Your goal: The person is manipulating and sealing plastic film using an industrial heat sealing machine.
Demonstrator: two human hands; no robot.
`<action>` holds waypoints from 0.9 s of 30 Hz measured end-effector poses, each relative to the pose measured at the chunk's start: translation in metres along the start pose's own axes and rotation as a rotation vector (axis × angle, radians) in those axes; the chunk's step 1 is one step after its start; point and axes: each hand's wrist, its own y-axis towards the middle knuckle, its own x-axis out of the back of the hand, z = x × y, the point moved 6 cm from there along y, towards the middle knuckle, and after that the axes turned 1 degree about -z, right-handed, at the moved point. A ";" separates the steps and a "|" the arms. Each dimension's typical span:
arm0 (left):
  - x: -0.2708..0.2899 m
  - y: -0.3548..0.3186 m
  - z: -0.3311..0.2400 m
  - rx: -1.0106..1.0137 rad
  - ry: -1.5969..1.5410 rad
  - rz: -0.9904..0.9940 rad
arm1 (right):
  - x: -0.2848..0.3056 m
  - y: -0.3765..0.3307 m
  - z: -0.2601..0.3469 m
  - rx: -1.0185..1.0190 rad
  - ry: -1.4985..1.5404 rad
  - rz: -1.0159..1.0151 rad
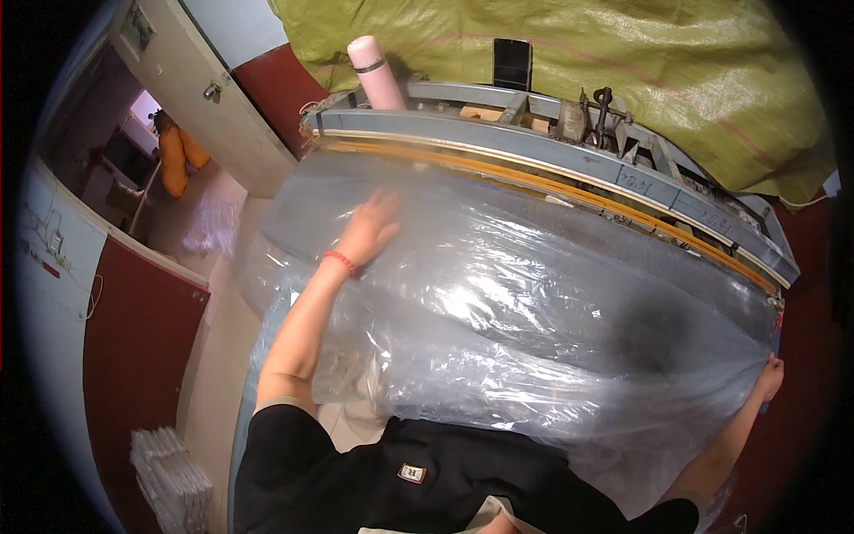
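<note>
Left fingers (pixel 388 201): spread apart and blurred, the left hand (pixel 363 237) palm-down over the far left part of the film – whether it presses or skims, I cannot tell.
Right fingers (pixel 772 363): drawn together on a gathered edge of film, the right hand (pixel 770 381) at the far right corner.
Clear plastic film (pixel 498 294): spread loosely between the person and the grey metal frame (pixel 569 165), creased and shiny in the middle, bunched toward the right hand.
Yellow strip (pixel 534 182): along the frame's near side, just beyond the film.
Step in hand: probably spreading and flattening the film.
Next move: seems to call for a firm right-hand grip – and a flat left palm easing creases outward without dragging the sheet.
</note>
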 end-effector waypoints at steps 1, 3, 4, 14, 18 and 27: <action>-0.001 0.004 -0.001 0.015 0.024 -0.005 | -0.001 0.001 -0.001 -0.005 0.006 0.009; -0.003 0.013 -0.001 0.024 0.087 -0.036 | -0.003 0.004 -0.007 -0.011 0.012 0.016; -0.002 0.018 0.000 0.035 0.151 -0.069 | -0.005 0.008 -0.011 0.014 0.019 0.007; 0.008 0.063 0.036 0.347 0.129 -0.439 | -0.038 0.050 -0.069 0.128 0.805 -0.036; 0.000 0.079 0.047 0.317 0.080 -0.280 | -0.004 0.026 -0.045 -0.019 0.966 0.107; 0.195 -0.010 0.249 0.472 -0.136 -0.694 | 0.064 -0.079 0.084 0.548 0.606 0.722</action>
